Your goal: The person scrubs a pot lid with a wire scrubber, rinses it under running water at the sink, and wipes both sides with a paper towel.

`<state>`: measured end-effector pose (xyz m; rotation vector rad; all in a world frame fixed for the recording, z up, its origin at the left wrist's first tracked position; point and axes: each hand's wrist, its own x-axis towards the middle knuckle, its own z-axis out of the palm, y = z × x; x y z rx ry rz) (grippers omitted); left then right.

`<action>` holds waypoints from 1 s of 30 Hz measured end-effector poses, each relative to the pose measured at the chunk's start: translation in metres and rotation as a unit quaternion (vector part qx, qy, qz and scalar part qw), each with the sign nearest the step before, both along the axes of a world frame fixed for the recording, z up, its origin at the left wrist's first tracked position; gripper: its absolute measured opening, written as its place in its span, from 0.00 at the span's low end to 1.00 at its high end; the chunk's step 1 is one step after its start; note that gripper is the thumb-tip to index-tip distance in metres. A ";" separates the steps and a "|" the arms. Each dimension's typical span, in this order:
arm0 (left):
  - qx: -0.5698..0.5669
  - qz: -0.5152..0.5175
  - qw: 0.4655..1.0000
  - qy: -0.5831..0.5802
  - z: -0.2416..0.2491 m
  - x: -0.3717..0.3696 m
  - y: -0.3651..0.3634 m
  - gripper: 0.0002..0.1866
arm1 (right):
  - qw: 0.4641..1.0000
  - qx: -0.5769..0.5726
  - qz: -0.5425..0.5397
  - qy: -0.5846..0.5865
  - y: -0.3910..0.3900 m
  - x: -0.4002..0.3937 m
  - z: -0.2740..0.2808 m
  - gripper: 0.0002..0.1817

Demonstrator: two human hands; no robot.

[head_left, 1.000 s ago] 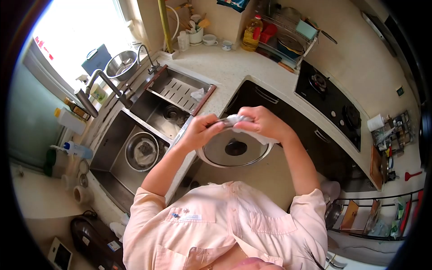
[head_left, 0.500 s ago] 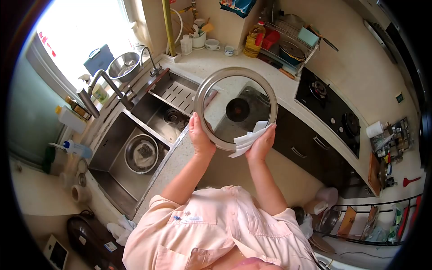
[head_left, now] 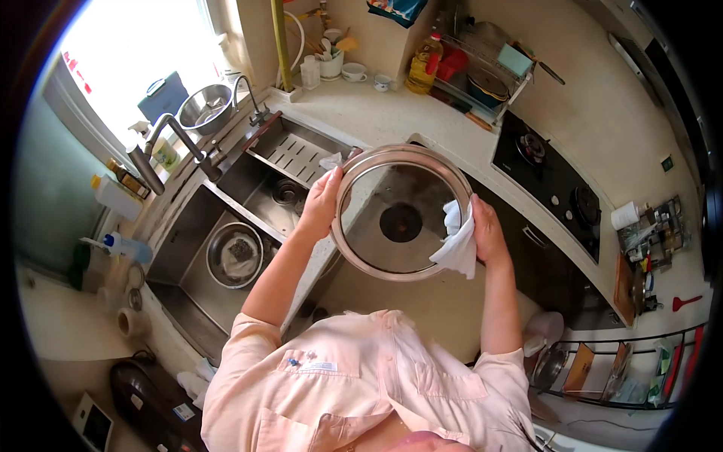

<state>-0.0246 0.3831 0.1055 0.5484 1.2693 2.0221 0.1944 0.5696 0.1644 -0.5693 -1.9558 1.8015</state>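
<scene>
A round glass pot lid (head_left: 369, 205) with a wide metal rim and a dark round spot at its middle is held up in front of my chest. My left hand (head_left: 322, 203) is closed on the left side of its rim, thumb up. On the opposite side, my right hand (head_left: 491, 232) presses a crumpled white cloth (head_left: 458, 250) against the rim. Part of the cloth lies over the glass and part hangs below the rim. The fingers of my right hand are partly hidden behind lid and cloth.
To the left is a steel sink (head_left: 177, 262) with a metal bowl (head_left: 235, 255) in it and a tall faucet (head_left: 162, 139). A gas stove (head_left: 550, 177) stands at the right. An oil bottle (head_left: 424, 66) and a dish rack (head_left: 489, 60) stand at the back.
The lid has come down and slightly right, tilting a little. My right hand and the cloth have moved up round the rim from its lower right to its right side.
</scene>
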 end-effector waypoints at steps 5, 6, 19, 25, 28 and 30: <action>-0.029 -0.058 0.986 0.151 0.023 0.003 -0.006 0.16 | 0.985 0.054 0.154 -0.063 0.003 -0.017 0.039 0.17; -0.031 -0.084 0.972 0.217 0.032 0.011 -0.007 0.17 | 0.977 0.080 0.181 -0.082 -0.003 -0.026 0.046 0.16; -0.098 -0.148 0.890 0.420 0.056 0.006 -0.015 0.17 | 0.888 0.252 0.325 -0.206 -0.022 -0.079 0.065 0.14; -0.059 -0.105 0.896 0.428 0.051 0.008 -0.008 0.16 | 0.900 0.319 0.285 -0.085 -0.035 -0.089 0.051 0.13; -0.068 -0.100 0.905 0.408 0.043 0.002 -0.011 0.15 | 0.937 0.223 0.258 -0.078 -0.029 -0.080 0.047 0.13; -0.056 -0.091 0.928 0.356 0.038 -0.002 -0.015 0.15 | 0.952 0.176 0.229 -0.097 -0.021 -0.068 0.051 0.14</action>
